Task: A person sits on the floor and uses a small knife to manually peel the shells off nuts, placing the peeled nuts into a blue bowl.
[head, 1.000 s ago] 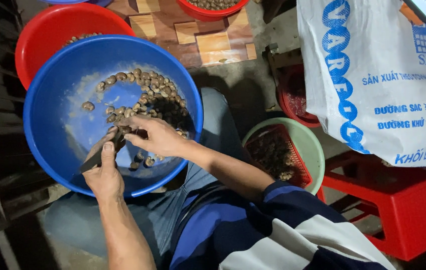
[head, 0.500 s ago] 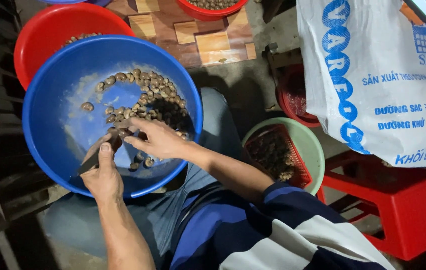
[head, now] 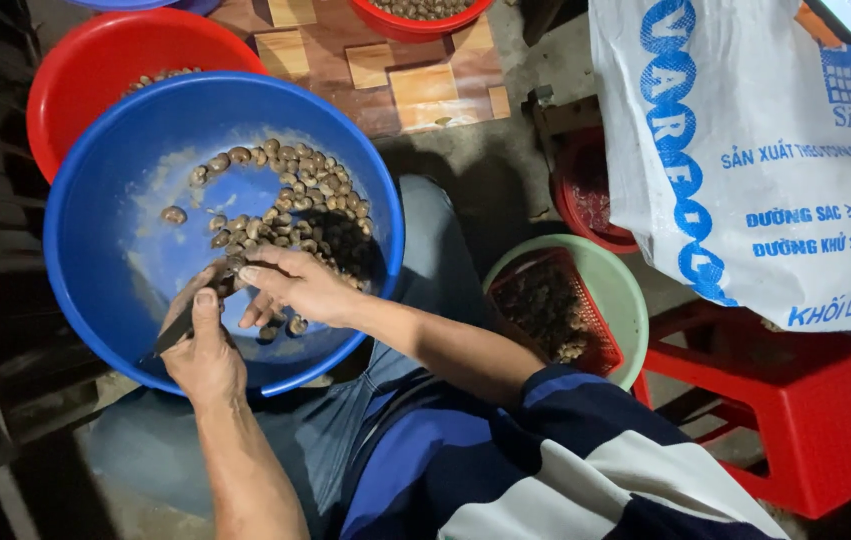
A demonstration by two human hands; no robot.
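A large blue basin (head: 105, 230) rests on my lap with a heap of brown cashew nuts (head: 295, 200) along its far right side. My left hand (head: 203, 350) grips a small dark knife (head: 173, 332) over the basin's near edge, thumb pointing up along it. My right hand (head: 290, 285) meets the left above the basin floor, its fingertips pinching one nut (head: 230, 265) at the knife's tip. A few loose nuts lie just under the right hand.
A red basin (head: 95, 60) with nuts sits behind the blue one. A green bowl holding a red basket of shells (head: 555, 305) stands at my right knee. Further right are a red plastic stool (head: 805, 410) and a big white printed sack (head: 755, 150).
My right hand has turned and shifted slightly left and down toward the left hand. The left hand and knife stay almost where they were.
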